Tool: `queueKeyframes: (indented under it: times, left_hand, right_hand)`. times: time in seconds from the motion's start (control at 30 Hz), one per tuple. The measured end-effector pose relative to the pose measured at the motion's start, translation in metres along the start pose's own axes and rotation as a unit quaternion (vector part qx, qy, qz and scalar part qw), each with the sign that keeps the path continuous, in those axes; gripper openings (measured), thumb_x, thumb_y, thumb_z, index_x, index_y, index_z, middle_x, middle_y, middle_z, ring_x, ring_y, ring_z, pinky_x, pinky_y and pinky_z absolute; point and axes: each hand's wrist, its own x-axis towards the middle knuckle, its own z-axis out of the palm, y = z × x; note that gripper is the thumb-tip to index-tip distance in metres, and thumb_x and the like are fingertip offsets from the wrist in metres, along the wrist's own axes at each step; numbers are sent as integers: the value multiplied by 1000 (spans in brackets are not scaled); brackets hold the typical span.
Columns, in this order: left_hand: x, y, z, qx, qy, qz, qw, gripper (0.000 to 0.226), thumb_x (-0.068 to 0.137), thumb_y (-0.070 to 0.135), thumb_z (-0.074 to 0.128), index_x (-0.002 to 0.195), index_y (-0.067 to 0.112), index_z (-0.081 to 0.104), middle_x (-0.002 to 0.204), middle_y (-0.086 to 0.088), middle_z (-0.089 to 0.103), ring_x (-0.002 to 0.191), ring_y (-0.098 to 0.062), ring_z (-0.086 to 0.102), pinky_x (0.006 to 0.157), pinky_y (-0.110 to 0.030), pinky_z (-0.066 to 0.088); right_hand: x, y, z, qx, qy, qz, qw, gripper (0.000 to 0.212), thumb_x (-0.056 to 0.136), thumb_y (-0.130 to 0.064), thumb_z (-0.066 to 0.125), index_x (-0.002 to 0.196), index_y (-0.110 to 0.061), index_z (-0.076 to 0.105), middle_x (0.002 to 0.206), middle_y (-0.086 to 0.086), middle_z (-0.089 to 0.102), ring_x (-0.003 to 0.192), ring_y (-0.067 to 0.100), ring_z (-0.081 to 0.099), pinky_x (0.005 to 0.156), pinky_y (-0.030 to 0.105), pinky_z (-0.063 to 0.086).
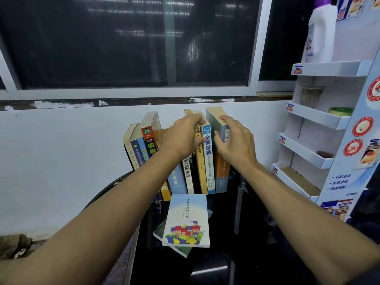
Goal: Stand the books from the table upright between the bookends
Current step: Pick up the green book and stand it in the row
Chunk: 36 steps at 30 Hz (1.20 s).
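A row of several books (144, 145) stands upright against the white wall at the back of a dark glass table (216, 264). My left hand (183, 136) grips the tops of the middle books, next to a yellow-spined book (200, 167) and a blue-and-white one (209, 161). My right hand (234, 140) holds the tall grey-and-orange book (223, 177) at the row's right end, fingers over its top and thumb on its left side. Two books lie flat in front: a pale illustrated book (187, 221) on top of a green one (162, 231). The bookends are hidden.
A white cardboard display rack (320, 120) with slanted shelves stands at the right, close to the row's end. A large white bottle (320, 33) sits on its top shelf. A dark window (127, 42) runs above the wall.
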Motion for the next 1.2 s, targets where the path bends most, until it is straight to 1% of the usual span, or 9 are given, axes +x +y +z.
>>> queueKeyframes:
  times: [0.23,0.37,0.47,0.57,0.7,0.77,0.87,1.03,1.2]
  left_hand:
    - [0,-2,2,-2,6,-2,1000,39,88,27,77,123,24,58,130,3,63,119,-19,59,95,-43,53]
    - [0,-2,2,-4,5,-2,1000,40,88,26,77,124,24,58,127,2,64,116,-18,60,94,-43,54]
    - [0,-3,2,-5,3,-8,1000,42,88,27,76,125,25,57,125,3,64,115,-18,60,95,-44,54]
    - [1,-4,2,-4,2,-12,1000,42,88,27,77,125,24,57,124,3,65,114,-19,60,96,-45,52]
    - [1,-4,1,-9,-6,-17,1000,38,88,26,76,121,26,57,129,3,64,116,-20,60,94,-47,54]
    - [1,-4,1,-12,-7,-17,1000,37,88,26,76,120,27,57,132,2,63,116,-20,60,93,-47,55]
    - [1,-3,2,-15,-8,-18,1000,36,88,26,76,119,26,57,133,2,63,116,-19,60,93,-47,56]
    - [3,-1,2,-7,-9,-21,1000,36,88,26,77,119,27,58,136,1,62,119,-22,59,95,-50,54]
    - [3,-2,3,-7,-8,-21,1000,37,88,26,76,120,26,58,134,2,62,119,-21,58,96,-49,53]
  right_hand:
    - [7,2,4,0,-10,15,1000,51,94,-34,66,140,-19,51,133,6,63,108,24,65,84,36,56]
    - [12,0,0,7,-42,43,998,56,94,-37,66,145,-22,47,135,5,61,113,23,62,86,40,58]
    - [17,0,-2,32,-101,64,992,58,95,-45,60,148,-29,41,133,6,62,112,25,63,86,46,60]
    - [24,1,-10,61,-175,94,978,64,92,-46,55,151,-34,34,135,6,58,114,26,62,85,46,61]
    - [30,10,-27,69,-282,58,955,76,93,-25,67,155,-35,23,136,5,55,113,21,59,73,25,58]
    - [29,15,-31,76,-314,46,945,79,95,-17,68,153,-42,20,142,3,50,117,20,57,75,30,60]
    - [27,18,-30,76,-299,43,950,78,96,-15,67,149,-49,21,146,4,46,124,22,55,83,40,61]
    - [24,16,-23,69,-286,33,955,76,97,-18,65,149,-50,20,146,3,47,119,17,57,80,36,60]
    - [23,18,-21,59,-283,29,957,74,98,-20,64,148,-52,19,145,2,46,118,19,58,76,34,61]
